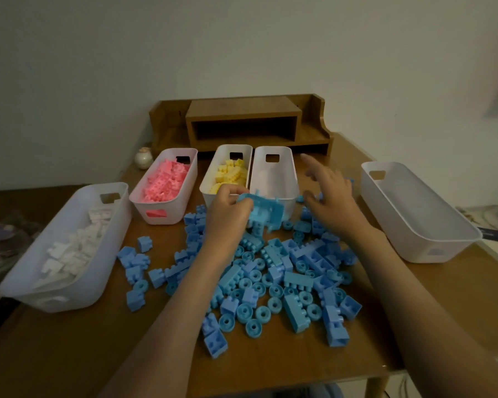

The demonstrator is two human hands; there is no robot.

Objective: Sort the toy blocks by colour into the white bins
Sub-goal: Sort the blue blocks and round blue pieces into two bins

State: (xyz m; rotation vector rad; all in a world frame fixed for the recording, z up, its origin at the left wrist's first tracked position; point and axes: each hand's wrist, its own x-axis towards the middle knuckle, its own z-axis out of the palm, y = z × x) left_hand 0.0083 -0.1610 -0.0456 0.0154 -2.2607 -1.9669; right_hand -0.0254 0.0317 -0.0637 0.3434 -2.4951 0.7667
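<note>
With left hand [227, 215] pinching blue plate [268, 211], right hand [332, 196] hovers, fingers spread.

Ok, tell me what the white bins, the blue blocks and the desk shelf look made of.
White bins: probably thin moulded plastic, smooth, slightly glossy, with rounded corners and cut handle holes. Blue blocks: hard plastic, satin, with moulded studs. Desk shelf: wood or wood veneer, brown, matte; cannot tell which.
</note>
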